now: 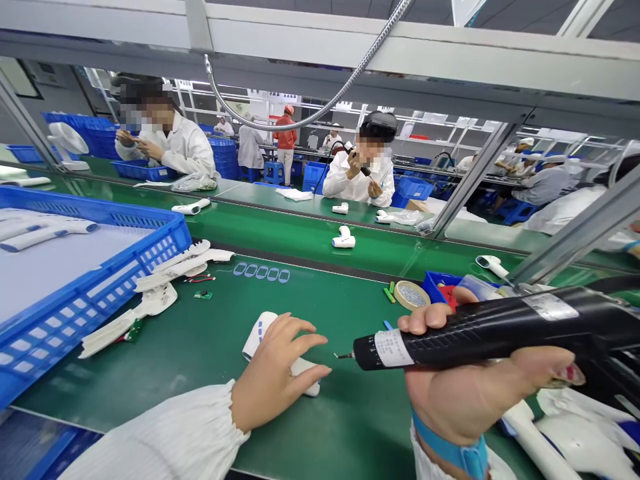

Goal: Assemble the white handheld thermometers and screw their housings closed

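Note:
My right hand (470, 393) is wrapped round a black electric screwdriver (465, 330), whose thin bit points left with a tiny bright piece at its tip. A blue wrist strap (447, 447) circles that wrist. My left hand (275, 370) reaches over a white pistol-shaped device (259, 333) lying on the green bench. Its thumb and fingers are spread, with the fingertips just left of the bit and nothing visible between them. The hand hides the middle of the device; whether the palm touches it I cannot tell.
To the left stands a blue crate (150, 240) with white parts inside. White shell halves (155, 300) and a small circuit board (203, 295) lie beside it, near several display pieces (263, 272). A round dish of screws (411, 294) sits by a blue bin (440, 283). Co-workers sit opposite.

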`<state>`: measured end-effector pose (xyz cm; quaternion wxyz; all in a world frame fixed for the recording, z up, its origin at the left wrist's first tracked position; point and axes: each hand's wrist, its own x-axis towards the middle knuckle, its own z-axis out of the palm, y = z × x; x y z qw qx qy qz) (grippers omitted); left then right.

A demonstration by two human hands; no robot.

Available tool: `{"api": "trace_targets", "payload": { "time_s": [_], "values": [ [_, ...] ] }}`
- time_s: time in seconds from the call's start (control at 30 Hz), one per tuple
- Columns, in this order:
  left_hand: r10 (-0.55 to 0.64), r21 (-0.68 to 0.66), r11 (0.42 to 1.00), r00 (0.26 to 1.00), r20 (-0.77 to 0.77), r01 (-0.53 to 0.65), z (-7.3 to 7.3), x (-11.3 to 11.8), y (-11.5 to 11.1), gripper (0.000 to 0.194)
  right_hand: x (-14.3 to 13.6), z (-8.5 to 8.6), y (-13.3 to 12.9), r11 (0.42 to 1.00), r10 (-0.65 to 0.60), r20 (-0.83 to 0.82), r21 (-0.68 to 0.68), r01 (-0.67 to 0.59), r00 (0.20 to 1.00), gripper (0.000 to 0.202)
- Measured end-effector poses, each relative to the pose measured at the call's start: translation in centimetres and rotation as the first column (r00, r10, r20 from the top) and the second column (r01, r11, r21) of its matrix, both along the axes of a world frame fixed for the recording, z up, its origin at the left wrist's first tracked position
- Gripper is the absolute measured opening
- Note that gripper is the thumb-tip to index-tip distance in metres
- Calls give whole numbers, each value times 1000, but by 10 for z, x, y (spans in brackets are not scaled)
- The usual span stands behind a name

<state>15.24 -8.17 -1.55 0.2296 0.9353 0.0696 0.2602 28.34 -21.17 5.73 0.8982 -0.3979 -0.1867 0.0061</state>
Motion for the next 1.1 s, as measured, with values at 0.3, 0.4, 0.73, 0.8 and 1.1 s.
{"api": "trace_targets", "payload": {
  "time_s": [0.3,0.4,0.73,0.8,1.1],
  "values": [
    [-65,7,998,990,127,64,-4,-1,-4,14,-13,3,4,990,139,51,-10,-138,989,66],
    [-69,-43,996,988,136,76,-5,-1,-4,15,-15,4,5,987,161,69,-6,-161,985,64],
    [-90,-270,961,990,-109,58,-5,-4,1,37,-20,7,16,916,400,189,-89,-390,897,59],
    [-73,-136,989,986,-150,52,-7,-7,4,57,-19,3,21,904,427,226,-122,-409,876,58],
    [-68,54,995,967,-246,83,-22,-12,4,34,-15,-22,48,870,480,153,-212,-445,864,54]
  ]
}}
